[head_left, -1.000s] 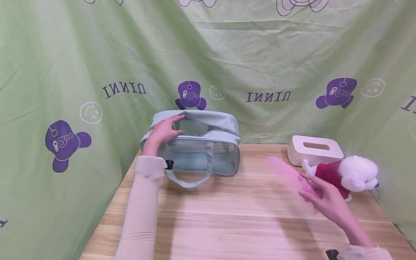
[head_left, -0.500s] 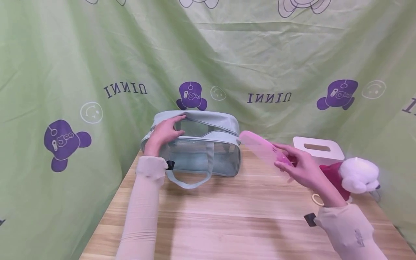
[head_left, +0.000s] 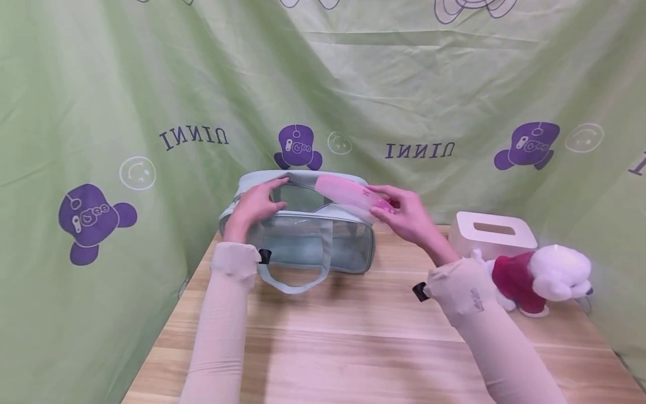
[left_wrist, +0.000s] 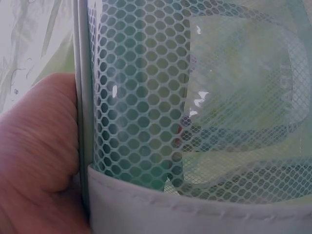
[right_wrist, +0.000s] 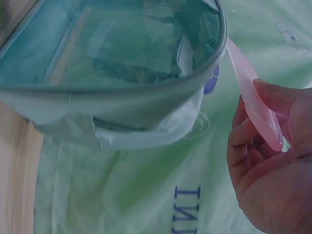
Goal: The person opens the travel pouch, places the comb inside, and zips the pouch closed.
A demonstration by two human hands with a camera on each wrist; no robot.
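Observation:
A pale green, see-through zip bag (head_left: 348,249) stands at the back of the table, its top unzipped. My left hand (head_left: 254,206) rests over the left part of the opening, index finger reaching toward the back rim and thumb toward the front rim. In the left wrist view, this hand (left_wrist: 41,153) lies beside the bag's edge, near mesh and clear plastic. My right hand (head_left: 411,217) pinches a pink translucent comb (head_left: 345,192) above the bag's right end. The right wrist view has the comb (right_wrist: 251,92) between thumb and fingers, close to the bag's rim.
A white tissue box (head_left: 484,227) stands right of the bag. In front of it lies a white plush dog (head_left: 557,272) in a red top. The bag's handle (head_left: 298,287) loops down onto the wooden table (head_left: 333,348). A green printed curtain (head_left: 414,84) hangs behind.
My right hand has carried the comb left and upward, from beside the plush dog to above the bag's right end. The left hand has stayed on the bag.

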